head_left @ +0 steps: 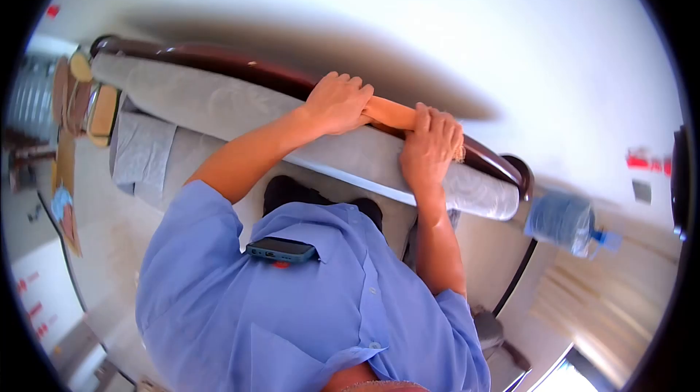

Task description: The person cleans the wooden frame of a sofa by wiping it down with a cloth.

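Note:
An orange cloth point(394, 113) lies stretched between my two hands along the dark wooden top rail point(248, 64) of a grey sofa point(211, 100). My left hand point(337, 104) is closed, its fingers wrapped over the rail at the cloth's left end. Gripping the cloth's right end, my right hand point(433, 142) is closed too, with its knuckles up. A bit of frayed tan edging shows beside the right fingers. Both palms are hidden, as is the underside of the cloth.
The white wall point(467, 20) rises right behind the rail. A large blue water bottle point(560, 220) lies beyond the sofa's right end. Wooden chairs point(102, 115) stand to the left. A phone point(281, 248) sticks out of my shirt pocket.

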`<state>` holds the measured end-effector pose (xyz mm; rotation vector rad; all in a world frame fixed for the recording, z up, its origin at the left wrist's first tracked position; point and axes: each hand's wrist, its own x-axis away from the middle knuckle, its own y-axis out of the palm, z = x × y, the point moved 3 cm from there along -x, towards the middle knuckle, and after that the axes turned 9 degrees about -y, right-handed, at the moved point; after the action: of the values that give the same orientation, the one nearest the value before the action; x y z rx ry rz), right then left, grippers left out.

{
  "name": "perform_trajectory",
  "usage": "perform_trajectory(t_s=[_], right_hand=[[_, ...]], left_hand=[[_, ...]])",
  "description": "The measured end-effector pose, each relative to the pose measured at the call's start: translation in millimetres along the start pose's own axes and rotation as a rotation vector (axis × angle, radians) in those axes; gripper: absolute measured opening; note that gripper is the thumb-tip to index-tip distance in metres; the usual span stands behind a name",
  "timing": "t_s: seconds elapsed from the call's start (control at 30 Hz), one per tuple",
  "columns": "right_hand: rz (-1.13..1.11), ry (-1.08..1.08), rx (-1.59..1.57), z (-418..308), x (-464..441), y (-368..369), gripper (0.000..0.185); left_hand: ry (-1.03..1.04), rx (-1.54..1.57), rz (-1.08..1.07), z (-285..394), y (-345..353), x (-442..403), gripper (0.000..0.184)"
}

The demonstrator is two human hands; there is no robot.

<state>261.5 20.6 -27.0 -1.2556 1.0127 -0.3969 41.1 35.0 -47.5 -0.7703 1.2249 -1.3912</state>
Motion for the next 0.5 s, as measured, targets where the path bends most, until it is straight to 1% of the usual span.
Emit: perform_trajectory(t_s=[0.03,0.1,0.17,0.2,0.23,0.3,0.33,0.37,0.4,0.43,0.5], right_hand=[[-0.023,-0.051,-0.028,-17.8,-11.1,10.6,0.051],[-0.044,-0.129,-0.07,-57.3,-38.4,32.2,0.052],[-0.176,-0.208,-0.257,-93.9,-66.2,58.6,0.056],[-0.288,-0.169,-0.263,-110.1,-80.3,70.9,0.061],[-0.29,-0.196,-0.259,-126.0,-94.3,74.6,0.061],[-0.32,-0.144,-0.359,-156.2,-121.1,75.9,0.068],[-0.324,-0.163,-0.352,-173.1,-133.4,77.4,0.068],[-0.195,-0.25,-0.384,-192.8,-144.8,75.2,0.068],[-0.067,-0.334,-0.417,-213.8,-154.9,73.3,0.069],[-0.072,-0.346,-0.413,-232.6,-165.3,76.8,0.069],[0.004,-0.446,-0.384,-271.5,-187.8,82.5,0.071]], left_hand=[[0.012,-0.083,0.005,-18.0,-7.8,7.6,0.046],[-0.029,-0.149,0.048,-54.0,-28.0,18.1,0.048],[-0.059,-0.212,0.087,-92.6,-52.8,25.8,0.05],[-0.083,-0.204,0.035,-120.4,-65.1,31.1,0.049],[-0.105,-0.193,-0.017,-147.1,-76.3,37.1,0.049],[-0.168,-0.191,-0.007,-204.8,-99.6,53.1,0.05],[-0.207,-0.194,-0.01,-231.9,-110.4,60.5,0.052],[-0.221,-0.187,0.0,-253.3,-122.6,67.8,0.052],[-0.285,-0.146,-0.021,-275.4,-134.1,77.0,0.054],[-0.347,-0.106,-0.041,-298.8,-139.0,86.0,0.056],[-0.404,-0.084,-0.02,-346.5,-142.9,103.2,0.057]])
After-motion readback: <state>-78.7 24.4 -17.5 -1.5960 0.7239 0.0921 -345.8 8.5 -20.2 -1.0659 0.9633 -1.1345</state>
